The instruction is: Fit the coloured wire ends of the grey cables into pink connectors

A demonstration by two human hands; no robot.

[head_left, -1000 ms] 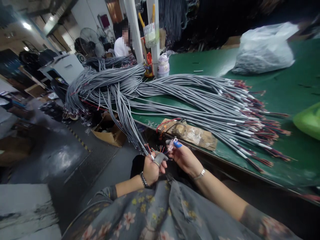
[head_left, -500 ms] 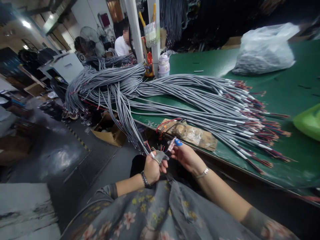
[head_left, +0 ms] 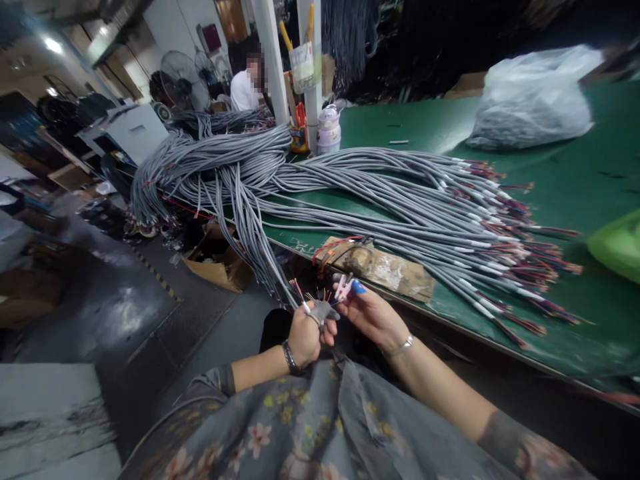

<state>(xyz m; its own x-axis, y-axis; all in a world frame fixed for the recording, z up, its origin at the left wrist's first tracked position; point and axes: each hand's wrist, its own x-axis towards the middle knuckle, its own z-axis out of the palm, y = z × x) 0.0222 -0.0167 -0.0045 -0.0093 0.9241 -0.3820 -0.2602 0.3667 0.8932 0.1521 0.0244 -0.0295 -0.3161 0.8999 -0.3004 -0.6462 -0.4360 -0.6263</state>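
Observation:
My left hand is closed around the end of a grey cable, with a grey wrap on the thumb; thin coloured wires fan out above the fist. My right hand, a blue cover on one fingertip, pinches a small pale connector piece right beside those wire ends. Both hands hover in front of my lap, just off the near edge of the green table. A large bundle of grey cables lies across the table and spills over its left side.
A worn brown block with red wires sits at the table edge near my hands. A white plastic bag lies at the back right, a green object at the far right. A cardboard box stands on the floor. A person in white sits far behind.
My hands have risen slightly and the right hand has brought the pale piece closer to the wire ends. The cables on the table have not moved.

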